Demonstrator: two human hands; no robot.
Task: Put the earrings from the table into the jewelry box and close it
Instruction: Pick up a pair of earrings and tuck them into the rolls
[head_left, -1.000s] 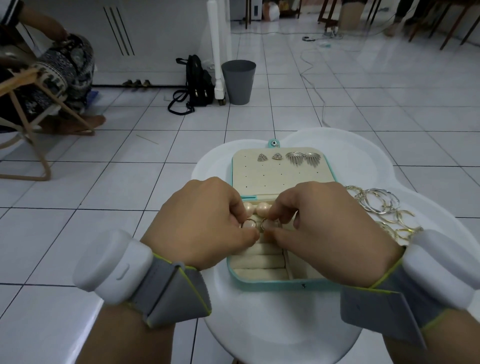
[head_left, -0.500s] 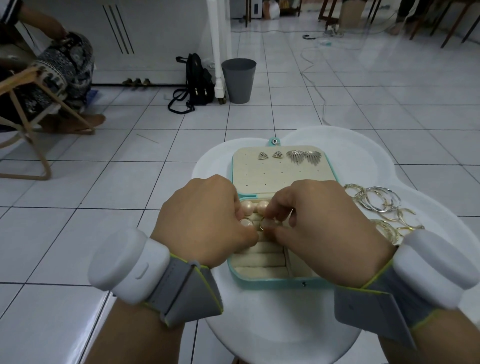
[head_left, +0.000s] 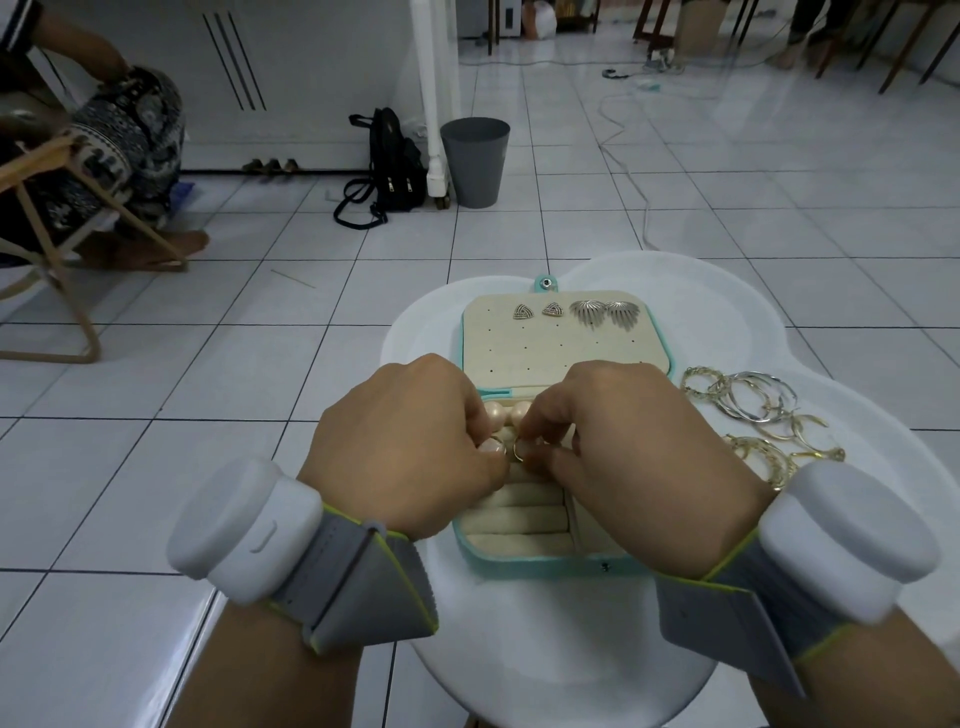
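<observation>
Both hands meet over the open jewelry box (head_left: 550, 556): the left hand (head_left: 410, 452) and right hand (head_left: 628, 441) each hold a pinching grip, fingertips together on a small gold ring-shaped earring (head_left: 518, 450) above the box's padded rolls. Two pearl earrings (head_left: 508, 414) sit just beyond the fingers, at the far end of the rolls. On the box's cream lid panel, lying open away from the viewer, two small triangular studs (head_left: 537, 310) and two larger fan-shaped earrings (head_left: 605, 313) are pinned in a row. To the right of the box, a loose heap of gold and silver hoop earrings (head_left: 758, 410) rests on the table (head_left: 727, 312), partly hidden by the right wrist. Each wrist wears a white device on a grey strap. The table is white with a lobed, cloud-like outline and stands on a glossy white tiled floor. Beyond it are a grey bin (head_left: 475, 161), a black backpack (head_left: 392, 161) and a white pole, with a seated person on a wooden chair at far left. No readable writing shows.
</observation>
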